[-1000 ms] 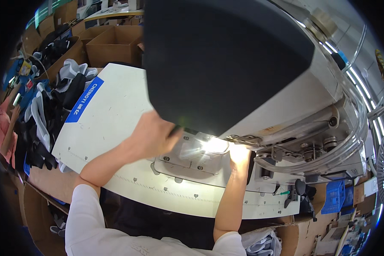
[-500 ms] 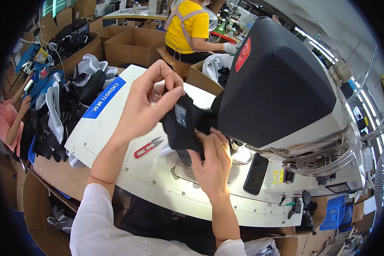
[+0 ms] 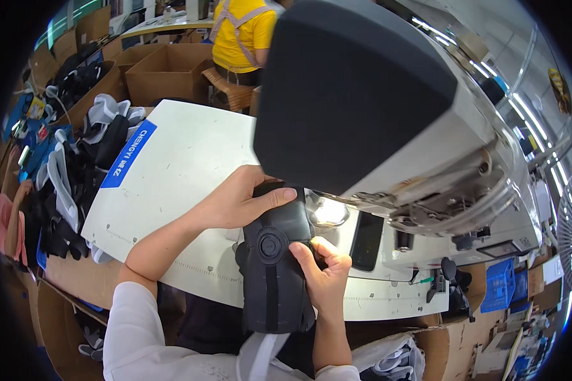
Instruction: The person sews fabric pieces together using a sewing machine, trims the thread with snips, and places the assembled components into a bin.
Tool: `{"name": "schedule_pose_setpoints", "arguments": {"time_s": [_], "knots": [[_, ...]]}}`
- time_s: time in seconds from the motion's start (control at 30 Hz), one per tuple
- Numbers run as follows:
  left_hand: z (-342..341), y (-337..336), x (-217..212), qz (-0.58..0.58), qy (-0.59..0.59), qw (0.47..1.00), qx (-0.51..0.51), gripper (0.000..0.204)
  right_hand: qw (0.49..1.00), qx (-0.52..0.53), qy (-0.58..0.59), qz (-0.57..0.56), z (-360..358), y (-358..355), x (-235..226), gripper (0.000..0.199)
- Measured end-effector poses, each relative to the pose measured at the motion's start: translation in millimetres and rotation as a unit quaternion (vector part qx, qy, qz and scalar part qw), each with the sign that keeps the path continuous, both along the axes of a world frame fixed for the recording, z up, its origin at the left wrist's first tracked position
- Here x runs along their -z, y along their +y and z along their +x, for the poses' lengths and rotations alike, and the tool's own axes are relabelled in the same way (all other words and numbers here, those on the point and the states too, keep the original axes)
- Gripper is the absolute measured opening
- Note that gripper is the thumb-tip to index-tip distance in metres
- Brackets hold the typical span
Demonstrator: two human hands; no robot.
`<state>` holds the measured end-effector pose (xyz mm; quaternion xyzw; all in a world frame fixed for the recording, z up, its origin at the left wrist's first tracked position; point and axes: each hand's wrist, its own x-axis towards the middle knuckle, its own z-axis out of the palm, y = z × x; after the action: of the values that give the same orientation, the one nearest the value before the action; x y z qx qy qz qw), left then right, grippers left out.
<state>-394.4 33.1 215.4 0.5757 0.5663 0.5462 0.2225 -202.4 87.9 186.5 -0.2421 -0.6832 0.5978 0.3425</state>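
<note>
A black padded piece like a joint brace (image 3: 274,279), with a round ringed disc (image 3: 271,246) on its face and a narrow band running down it, is held over the front edge of the white sewing table (image 3: 190,146). My left hand (image 3: 238,200) grips its upper end, thumb lying across the top. On its right edge my right hand (image 3: 324,270) pinches the side, thumb near the disc. A pale strip (image 3: 260,355) hangs from the lower end. Just beyond, the sewing machine head (image 3: 356,95) with its black cover rises, and a lit spot (image 3: 329,213) glows beneath it.
A black phone (image 3: 367,241) lies on the machine bed right of my right hand. Black and grey pieces (image 3: 60,184) are heaped at the left. Cardboard boxes (image 3: 162,79) and a person in a yellow shirt (image 3: 241,41) are behind. A blue crate (image 3: 499,286) stands at right.
Both hands have brought the black piece lower and closer to me, turning it so the disc side shows. The red thread snips no longer show. My view has shifted, bringing the machine closer.
</note>
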Motion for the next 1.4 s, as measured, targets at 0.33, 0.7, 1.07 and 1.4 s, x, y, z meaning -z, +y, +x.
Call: {"name": "schedule_pose_setpoints", "arguments": {"time_s": [0.33, 0.7, 1.07, 1.4], "knots": [[5.2, 33.8, 19.0, 0.048, 0.122, 0.988, -0.077, 0.018, 0.988, 0.138, 0.063, 0.022, -7.1, 13.2, 32.2, 0.029], [-2.7, 42.6, 22.8, 0.145, 0.158, 0.974, -0.068, 0.014, 0.978, 0.18, 0.09, 0.051, -19.5, 8.3, 33.3, 0.025], [-5.7, 49.0, 32.3, 0.154, 0.171, 0.97, -0.083, 0.011, 0.974, 0.205, 0.077, 0.052, -25.4, -11.4, 29.9, 0.028], [-10.5, 51.5, 39.9, 0.189, 0.18, 0.961, -0.095, 0.011, 0.971, 0.229, 0.063, 0.037, -26.9, -0.6, 37.5, 0.018]]}}
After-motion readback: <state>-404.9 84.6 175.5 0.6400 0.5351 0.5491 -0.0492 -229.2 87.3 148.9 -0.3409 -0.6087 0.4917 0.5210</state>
